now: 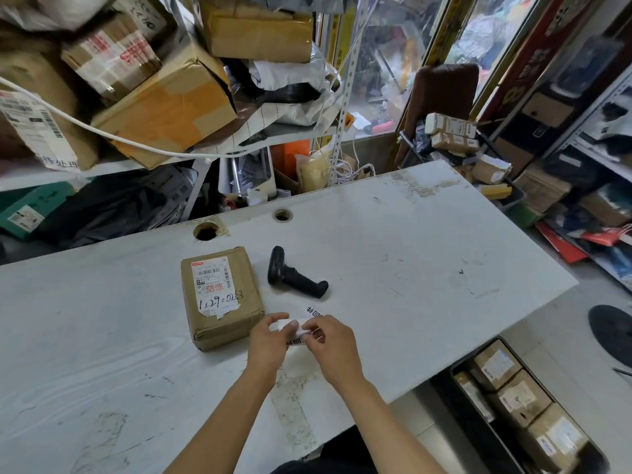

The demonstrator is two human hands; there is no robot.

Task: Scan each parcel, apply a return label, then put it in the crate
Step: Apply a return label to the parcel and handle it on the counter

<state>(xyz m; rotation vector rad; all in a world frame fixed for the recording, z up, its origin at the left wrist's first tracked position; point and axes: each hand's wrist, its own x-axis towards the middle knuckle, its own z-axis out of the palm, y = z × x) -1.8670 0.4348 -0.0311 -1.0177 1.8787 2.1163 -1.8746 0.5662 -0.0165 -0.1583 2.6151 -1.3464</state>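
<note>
The parcel point(221, 297) lay on the table point(410, 241), with the scanner point(294, 274) just to its right, apart from it. Nearer the person, both hands, the left hand point(268, 340) and the right hand point(333, 342), met over a label sheet point(301, 328), seemingly pinching it. The crate point(533, 415) sat on the floor, right of the table, with parcels inside.

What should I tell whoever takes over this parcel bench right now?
Left hand and right hand both pinch the white return label strip, apparently peeling one off.
Brown parcel lies flat on the table, scanner lying to its right, nobody holding it.
Crate on the floor at right already holds several parcels.
Left: stick the label on this parcel, then crate it.
</note>
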